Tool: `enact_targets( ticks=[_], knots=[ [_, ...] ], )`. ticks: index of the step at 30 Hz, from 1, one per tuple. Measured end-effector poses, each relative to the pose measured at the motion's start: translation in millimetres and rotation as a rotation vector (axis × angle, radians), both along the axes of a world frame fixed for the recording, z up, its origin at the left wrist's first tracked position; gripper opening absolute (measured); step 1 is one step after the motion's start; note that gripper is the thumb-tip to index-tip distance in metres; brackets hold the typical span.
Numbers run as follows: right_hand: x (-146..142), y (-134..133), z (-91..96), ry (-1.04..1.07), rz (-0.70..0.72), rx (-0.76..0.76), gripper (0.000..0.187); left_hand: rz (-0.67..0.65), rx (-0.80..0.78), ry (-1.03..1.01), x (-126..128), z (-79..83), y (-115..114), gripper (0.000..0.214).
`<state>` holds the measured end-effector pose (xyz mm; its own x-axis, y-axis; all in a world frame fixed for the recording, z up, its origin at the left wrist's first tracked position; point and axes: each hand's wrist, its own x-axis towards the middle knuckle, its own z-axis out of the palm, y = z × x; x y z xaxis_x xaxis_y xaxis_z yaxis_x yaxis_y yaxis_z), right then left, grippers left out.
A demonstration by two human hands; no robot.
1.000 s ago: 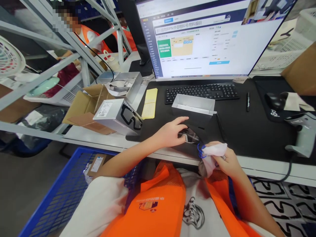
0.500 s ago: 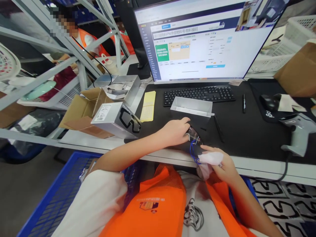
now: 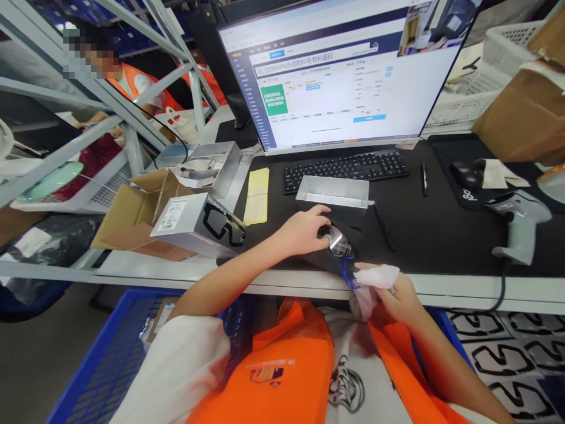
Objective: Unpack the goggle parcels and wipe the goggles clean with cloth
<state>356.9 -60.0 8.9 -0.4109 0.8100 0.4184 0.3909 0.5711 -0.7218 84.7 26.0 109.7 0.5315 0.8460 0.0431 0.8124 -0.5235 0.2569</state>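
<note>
My left hand (image 3: 304, 231) grips a pair of dark glasses (image 3: 339, 242) that rest on the black desk mat (image 3: 441, 235). Beside it, at the desk's front edge, my right hand (image 3: 395, 293) is closed around a pale pink cloth (image 3: 377, 275), held against the end of the glasses where a blue cord (image 3: 346, 274) hangs. An open silver box tray (image 3: 333, 192) lies just beyond the glasses, in front of the keyboard (image 3: 344, 166).
A silver glasses box (image 3: 194, 224) and open cardboard boxes (image 3: 136, 212) sit at the left. A monitor (image 3: 339, 70), pen (image 3: 424, 176), mouse (image 3: 468, 172) and grey barcode scanner (image 3: 514, 224) are on the desk. A blue cart (image 3: 106, 359) stands below. A person in an orange vest (image 3: 128, 82) works behind the shelving.
The view has shifted a little. My left hand turned the glasses slightly, so the lens now catches light. The right hand keeps the cloth at the same end of the glasses.
</note>
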Motion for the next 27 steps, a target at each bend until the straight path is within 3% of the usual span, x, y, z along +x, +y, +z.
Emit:
enact_targets(
  ticks=[4,10,21,27],
  knots=[
    [-5,1,0.7,0.013,-0.087,-0.025,0.03,-0.053,-0.023,-0.071,-5,-2.9,-4,0.029],
    [-10,-2,-4.4,0.055,-0.258,-0.214,0.038,-0.147,-0.045,-0.251,-24,-12.8,1,0.026],
    [-13,3,13.5,0.112,-0.286,-0.43,0.049,-0.285,-0.058,-0.498,-34,-29.1,6,0.023],
    [-8,9,4.7,0.15,-0.308,-0.524,0.057,-0.21,-0.084,-0.576,-27,-32.7,18,0.024]
  ],
)
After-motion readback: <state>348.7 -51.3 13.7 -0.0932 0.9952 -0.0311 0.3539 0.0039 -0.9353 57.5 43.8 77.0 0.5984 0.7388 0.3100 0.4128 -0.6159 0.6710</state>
